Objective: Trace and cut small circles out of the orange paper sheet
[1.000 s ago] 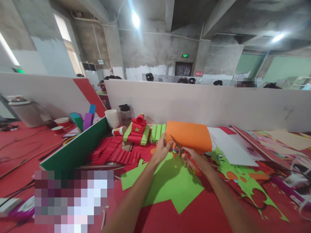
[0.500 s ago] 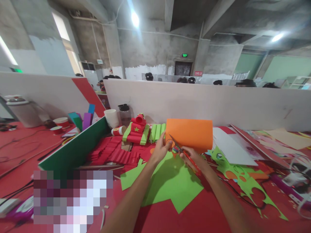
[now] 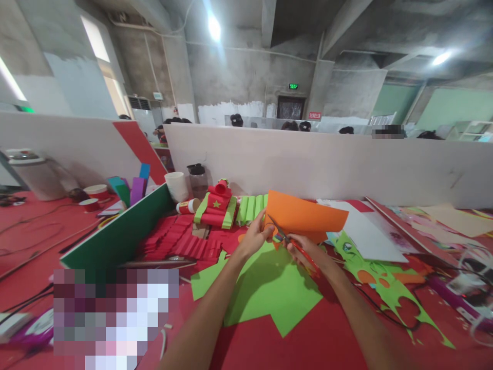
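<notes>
An orange sheet of paper (image 3: 302, 215) is held up by its left edge in my left hand (image 3: 257, 235), fingers closed on it. My right hand (image 3: 304, 251) grips scissors (image 3: 304, 252) with red handles. Their blades point up and left and lie at the lower left part of the orange sheet, close to my left fingers. Whether the blades are fully closed is too small to tell. Below both hands, large pieces of light green paper (image 3: 269, 293) lie on the red table.
Red folded paper strips (image 3: 192, 246) and a red-green paper model (image 3: 217, 205) stand to the left, beside a dark green board (image 3: 115, 231). Green paper scraps with cut holes (image 3: 385, 288) and a white sheet (image 3: 370, 236) lie right. A pale partition (image 3: 308, 159) rises behind.
The orange sheet has turned and tilted, its right end swinging outward to the right and its top edge now sloping down. Both hands stay in nearly the same place.
</notes>
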{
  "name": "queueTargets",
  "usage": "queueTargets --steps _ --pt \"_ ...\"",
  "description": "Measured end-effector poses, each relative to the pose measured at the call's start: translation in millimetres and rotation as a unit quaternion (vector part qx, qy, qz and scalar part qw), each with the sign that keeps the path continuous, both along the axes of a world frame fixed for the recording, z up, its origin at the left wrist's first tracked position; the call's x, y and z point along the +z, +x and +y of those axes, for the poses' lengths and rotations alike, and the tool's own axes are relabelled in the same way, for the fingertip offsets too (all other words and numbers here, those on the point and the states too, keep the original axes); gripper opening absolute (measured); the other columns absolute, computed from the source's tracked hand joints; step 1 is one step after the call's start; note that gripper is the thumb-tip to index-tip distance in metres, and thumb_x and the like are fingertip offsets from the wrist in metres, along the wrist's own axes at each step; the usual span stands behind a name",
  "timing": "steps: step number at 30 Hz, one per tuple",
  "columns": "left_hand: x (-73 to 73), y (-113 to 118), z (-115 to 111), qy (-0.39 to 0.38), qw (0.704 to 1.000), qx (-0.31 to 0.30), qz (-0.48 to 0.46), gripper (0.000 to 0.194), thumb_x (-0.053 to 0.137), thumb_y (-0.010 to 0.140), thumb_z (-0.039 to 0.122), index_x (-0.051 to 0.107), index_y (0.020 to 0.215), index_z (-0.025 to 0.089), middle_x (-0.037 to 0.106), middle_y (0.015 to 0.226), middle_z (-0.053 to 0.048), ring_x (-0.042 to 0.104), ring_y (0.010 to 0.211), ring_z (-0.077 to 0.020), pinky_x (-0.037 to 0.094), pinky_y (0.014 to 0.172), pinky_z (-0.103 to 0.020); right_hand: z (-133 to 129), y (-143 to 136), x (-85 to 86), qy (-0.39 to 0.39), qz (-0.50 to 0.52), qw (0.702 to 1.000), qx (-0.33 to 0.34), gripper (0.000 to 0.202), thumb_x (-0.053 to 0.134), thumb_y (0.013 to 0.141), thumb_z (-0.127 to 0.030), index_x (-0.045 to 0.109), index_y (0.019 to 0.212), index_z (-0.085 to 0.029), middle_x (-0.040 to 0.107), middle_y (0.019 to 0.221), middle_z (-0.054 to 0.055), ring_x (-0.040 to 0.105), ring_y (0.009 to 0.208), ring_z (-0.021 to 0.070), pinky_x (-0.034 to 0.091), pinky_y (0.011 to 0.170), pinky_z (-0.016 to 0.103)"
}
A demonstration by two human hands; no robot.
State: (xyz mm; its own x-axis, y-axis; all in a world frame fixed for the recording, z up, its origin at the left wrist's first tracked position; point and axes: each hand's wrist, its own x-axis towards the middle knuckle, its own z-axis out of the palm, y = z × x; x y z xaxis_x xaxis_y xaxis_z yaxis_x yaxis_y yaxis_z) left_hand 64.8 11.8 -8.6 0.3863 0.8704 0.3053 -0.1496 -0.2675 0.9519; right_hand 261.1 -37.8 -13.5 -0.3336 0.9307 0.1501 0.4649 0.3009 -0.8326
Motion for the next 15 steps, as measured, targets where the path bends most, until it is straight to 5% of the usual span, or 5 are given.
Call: queueTargets --steps 15 --pt "0.4 -4.3 3.1 -0.019 1.000 -0.008 0.011 0.075 0.058 0.081 0.023 0.030 0.151 0.015 0.051 0.065 0.005 0.045 0.055 -0.0091 0.038 0.059 -0.024 -3.7 -1.0 1.9 0.015 -0.035 0.999 -0.028 0.042 0.058 0.088 -0.053 0.066 0.107 -0.016 0.061 0.069 0.001 0.054 0.055 0.0154 0.046 0.051 0.026"
